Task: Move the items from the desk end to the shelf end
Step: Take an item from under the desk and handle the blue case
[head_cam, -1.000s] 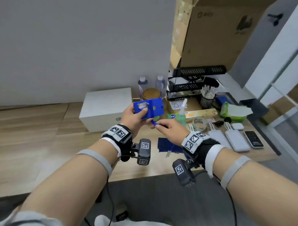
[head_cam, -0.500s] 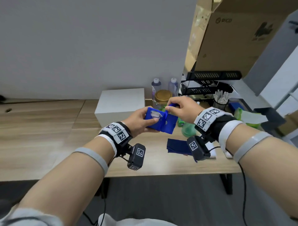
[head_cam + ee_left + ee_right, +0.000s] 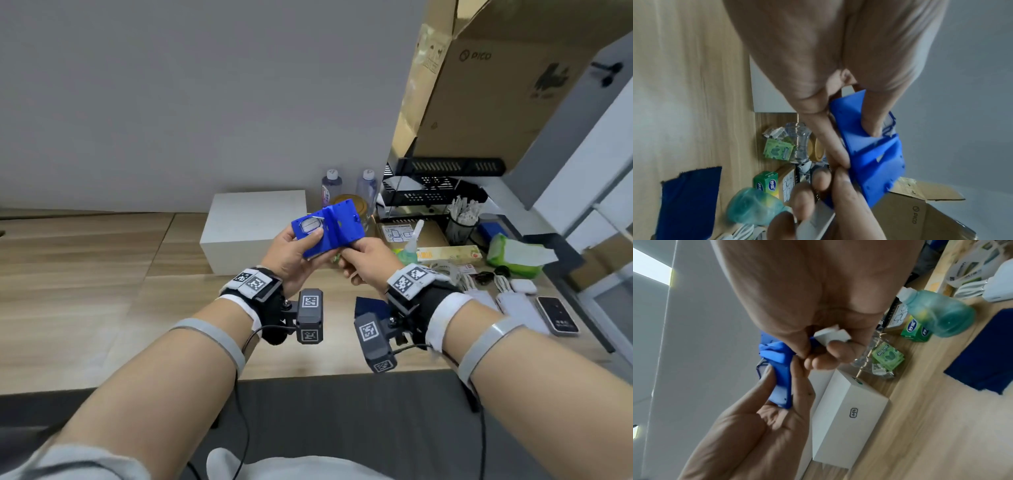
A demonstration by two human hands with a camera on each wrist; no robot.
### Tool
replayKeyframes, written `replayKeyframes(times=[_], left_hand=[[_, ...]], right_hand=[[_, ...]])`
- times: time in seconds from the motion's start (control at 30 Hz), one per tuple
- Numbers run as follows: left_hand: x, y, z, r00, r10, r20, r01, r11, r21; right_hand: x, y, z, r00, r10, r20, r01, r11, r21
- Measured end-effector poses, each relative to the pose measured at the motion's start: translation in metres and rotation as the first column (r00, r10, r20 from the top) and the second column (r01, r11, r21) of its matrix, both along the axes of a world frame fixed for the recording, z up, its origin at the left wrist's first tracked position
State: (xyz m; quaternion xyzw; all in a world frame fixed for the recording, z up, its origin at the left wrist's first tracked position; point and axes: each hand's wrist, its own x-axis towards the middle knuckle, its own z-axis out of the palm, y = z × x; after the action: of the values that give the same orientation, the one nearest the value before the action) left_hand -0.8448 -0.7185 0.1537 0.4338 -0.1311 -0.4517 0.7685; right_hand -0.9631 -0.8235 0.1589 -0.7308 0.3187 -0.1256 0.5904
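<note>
A blue plastic part (image 3: 337, 226) with a small clear window is held up above the wooden desk (image 3: 85, 291), in front of the white box. My left hand (image 3: 294, 253) grips its left half, thumb pressed on the face near the window. My right hand (image 3: 363, 260) pinches its lower right edge. In the left wrist view the blue part (image 3: 875, 155) runs between my thumb and fingers. In the right wrist view the blue part (image 3: 779, 369) shows edge-on, and a small white piece (image 3: 830, 335) is tucked against my right fingers.
A white box (image 3: 253, 226) stands behind my hands, and a folded blue cloth (image 3: 371, 306) lies under my right wrist. To the right are a green spray bottle (image 3: 409, 251), a black rack (image 3: 435, 192), a cardboard box (image 3: 496, 102), power banks (image 3: 513, 305) and a phone (image 3: 556, 315).
My right hand has gone from the top edge of the blue part down to its lower right edge. The left hand keeps its grip, and the part is tilted a little more.
</note>
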Motion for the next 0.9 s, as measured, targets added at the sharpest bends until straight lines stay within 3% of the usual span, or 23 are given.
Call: replayKeyframes(times=[0.17,0.33,0.43,0.57,0.63,0.73,0.87,0.9], left_hand=[[0.007,0.010,-0.014,0.946,0.027,0.322,-0.070,0.990,0.124],[0.013,0.014,-0.030,0.758,-0.127,0.640,-0.064,0.962,0.266],[0.012,0.019,-0.040,0.648,-0.185,0.739,-0.049,0.958,0.283],[0.015,0.024,-0.050,0.561,-0.256,0.788,-0.041,0.941,0.335],[0.018,0.027,-0.053,0.508,-0.340,0.791,-0.001,0.919,0.395],[0.023,0.028,-0.058,0.574,-0.430,0.697,0.087,0.878,0.470],[0.023,0.027,-0.073,0.817,-0.373,0.439,0.145,0.871,0.469],[0.024,0.028,-0.080,0.847,-0.365,0.386,0.157,0.866,0.474]], right_hand=[[0.001,0.018,-0.011,0.992,0.054,-0.117,-0.037,0.989,0.141],[0.005,0.028,-0.011,0.993,-0.027,-0.119,0.063,0.949,0.309],[0.006,0.032,-0.013,0.995,-0.039,-0.094,0.074,0.910,0.407],[0.002,0.032,-0.021,1.000,0.007,0.012,-0.013,0.794,0.608],[0.003,0.032,-0.024,1.000,-0.017,0.018,0.002,0.777,0.629],[0.004,0.032,-0.034,0.995,-0.088,-0.047,0.099,0.837,0.539],[0.000,0.037,-0.052,0.985,-0.090,-0.147,0.147,0.881,0.450],[-0.001,0.038,-0.057,0.983,-0.064,-0.175,0.134,0.894,0.427]])
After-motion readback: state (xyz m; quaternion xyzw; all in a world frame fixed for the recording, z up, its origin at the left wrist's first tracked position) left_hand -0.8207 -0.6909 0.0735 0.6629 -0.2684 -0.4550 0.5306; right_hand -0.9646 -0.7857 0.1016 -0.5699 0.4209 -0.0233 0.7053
